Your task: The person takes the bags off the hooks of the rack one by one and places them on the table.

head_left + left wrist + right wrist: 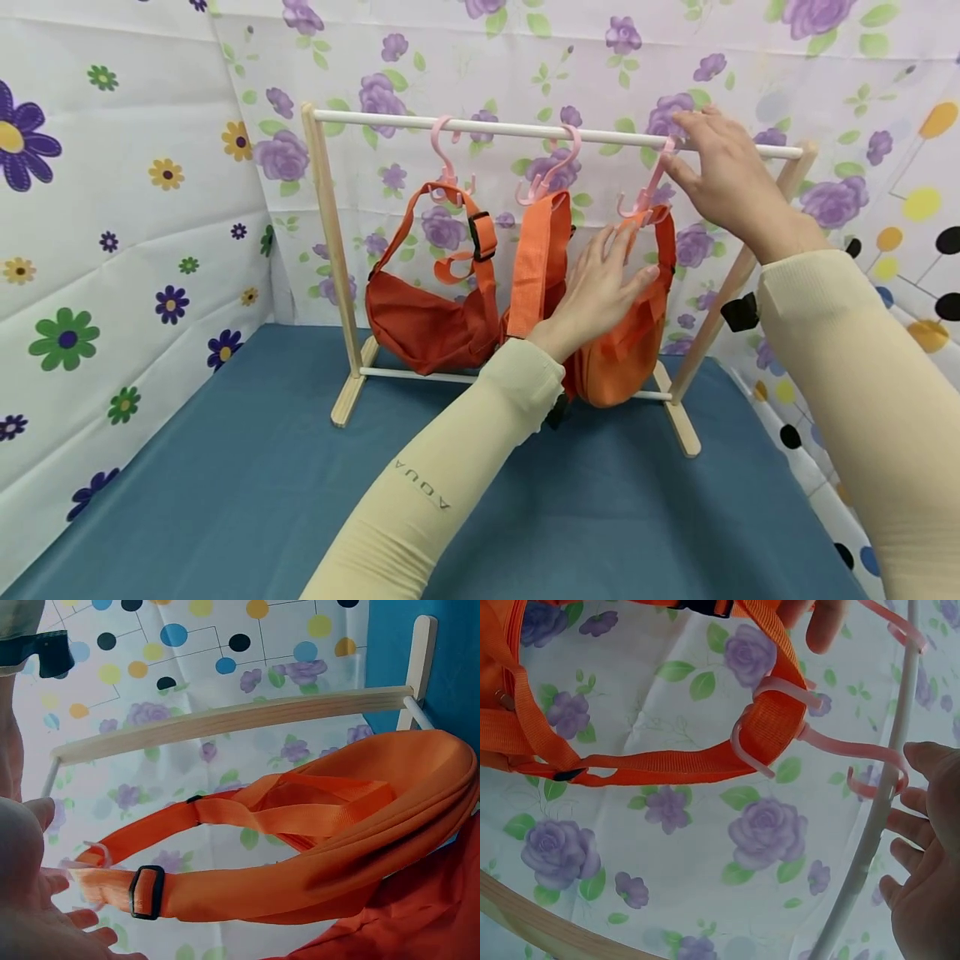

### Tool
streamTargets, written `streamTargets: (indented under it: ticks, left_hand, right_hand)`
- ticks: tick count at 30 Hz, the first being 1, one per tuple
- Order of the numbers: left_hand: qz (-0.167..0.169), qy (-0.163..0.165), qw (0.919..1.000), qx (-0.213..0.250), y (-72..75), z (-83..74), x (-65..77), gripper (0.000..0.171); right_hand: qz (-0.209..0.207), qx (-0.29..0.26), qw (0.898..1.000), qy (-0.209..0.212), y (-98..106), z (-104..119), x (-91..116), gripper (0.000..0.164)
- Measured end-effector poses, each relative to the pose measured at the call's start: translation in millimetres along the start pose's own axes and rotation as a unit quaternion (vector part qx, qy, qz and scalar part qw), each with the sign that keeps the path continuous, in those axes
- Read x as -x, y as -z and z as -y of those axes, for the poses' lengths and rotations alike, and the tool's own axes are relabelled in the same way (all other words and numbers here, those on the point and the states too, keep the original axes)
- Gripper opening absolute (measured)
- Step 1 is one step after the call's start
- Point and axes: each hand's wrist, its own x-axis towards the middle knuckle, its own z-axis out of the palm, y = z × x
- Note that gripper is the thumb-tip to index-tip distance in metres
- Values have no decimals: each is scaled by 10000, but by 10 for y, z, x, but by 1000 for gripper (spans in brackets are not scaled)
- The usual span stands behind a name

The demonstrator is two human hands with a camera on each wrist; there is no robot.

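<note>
Beige sleeve | orange bag below left grip, right grip | both spread, apparently empty

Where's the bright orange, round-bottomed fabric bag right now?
In the head view, the bright orange bag hangs right of centre from the rightmost pink plastic hook on the white rod, just beside the person's bare left hand.

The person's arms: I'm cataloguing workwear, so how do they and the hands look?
The left sleeve and right sleeve are pale cream, with a cuff at each wrist. Dark lettering, reading AQUA, marks the left one. A small black piece shows beside each cuff. The left hand and right hand are bare, without gloves.
</note>
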Motion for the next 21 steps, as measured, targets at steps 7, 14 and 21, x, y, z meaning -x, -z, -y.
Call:
streamTargets:
  ticks: [7,14,21]
  left_hand:
    - [-385,514,9975,-308,-101,-32,-111,75]
    - [-601,716,9952,-295,-172,-3,-162,75]
    - [-702,594,9957,67,-196,59,-205,73]
  right_hand:
    - [298,81,9994,-163,-23,-15,-73,57]
    - [512,281,9979,-284,-37,-12,-93,58]
    - [268,259,9988,-324,-57,-9,-104,56]
